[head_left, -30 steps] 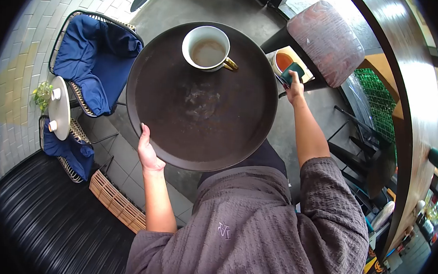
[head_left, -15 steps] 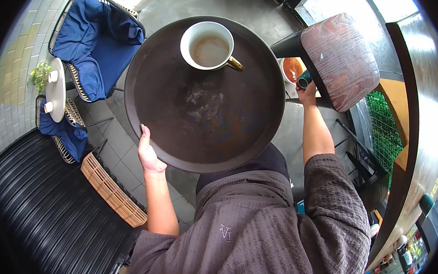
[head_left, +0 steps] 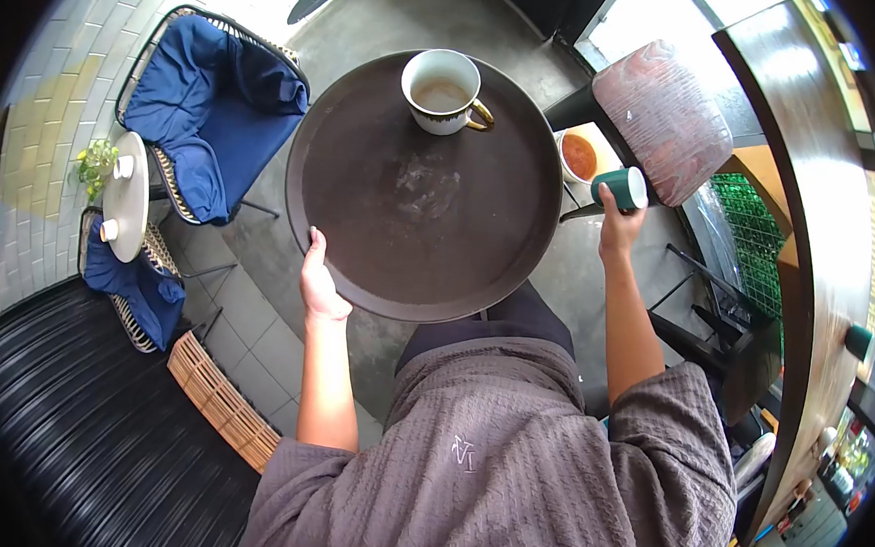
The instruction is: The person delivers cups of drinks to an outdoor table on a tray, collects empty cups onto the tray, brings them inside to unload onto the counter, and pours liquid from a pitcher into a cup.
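My left hand [head_left: 324, 279] grips the lower left rim of a round dark brown tray [head_left: 409, 252], thumb on the upper side and the other fingers hidden below. Near the tray's far edge stands a white mug [head_left: 441, 98] with a gold handle and a little cloudy brownish liquid inside. To the right of the tray, my right hand [head_left: 621, 225] is closed around a dark green cup [head_left: 618, 190], which lies tilted on its side with a white end facing right. Beyond that cup is a white round container [head_left: 578, 158] with something orange-red in it.
A stool with a worn reddish wooden seat [head_left: 662, 117] stands at right, beside a long wooden counter [head_left: 818, 116]. On the left are blue-cushioned chairs [head_left: 207, 109], a small round white table [head_left: 133, 200] with white cups, and a black slatted bench [head_left: 99, 403].
My right hand has brought the green cup out from beside the stool, turning it so its white end shows. The tray has shifted slightly right in view, with the mug still upright on it.
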The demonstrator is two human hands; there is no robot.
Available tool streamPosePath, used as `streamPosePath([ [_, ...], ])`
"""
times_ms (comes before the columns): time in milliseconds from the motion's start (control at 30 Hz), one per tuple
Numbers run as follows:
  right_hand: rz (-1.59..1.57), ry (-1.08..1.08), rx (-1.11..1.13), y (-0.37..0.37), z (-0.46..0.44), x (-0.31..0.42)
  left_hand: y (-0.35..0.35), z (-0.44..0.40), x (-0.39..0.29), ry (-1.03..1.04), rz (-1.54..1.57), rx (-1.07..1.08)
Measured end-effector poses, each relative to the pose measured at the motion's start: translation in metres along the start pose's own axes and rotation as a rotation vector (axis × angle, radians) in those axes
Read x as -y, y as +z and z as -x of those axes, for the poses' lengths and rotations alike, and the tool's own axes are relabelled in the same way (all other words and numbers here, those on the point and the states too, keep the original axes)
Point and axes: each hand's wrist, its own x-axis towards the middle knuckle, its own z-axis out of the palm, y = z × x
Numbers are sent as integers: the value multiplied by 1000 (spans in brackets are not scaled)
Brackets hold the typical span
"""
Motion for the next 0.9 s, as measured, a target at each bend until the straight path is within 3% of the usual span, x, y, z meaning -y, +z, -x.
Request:
streamPosePath([
  [167, -20, -274, 174, 35, 62, 130, -1, -10, -14, -29, -8, 83],
  [233, -20, -374, 297, 63, 93, 173, -7, -17, -17, -51, 40, 216],
  [300, 180, -452, 463, 90, 115, 199, -4, -17, -22, -95, 105, 331],
  [433, 247, -440, 652, 146, 141, 204, -2, -13, -22, -153, 114, 439],
  [567, 382, -596, 727, 183, 143, 189, 3, -2, -22, -173, 84, 435],
  [900, 463, -614, 769, 200, 150, 183, 2, 9, -26, -171, 90, 445],
])
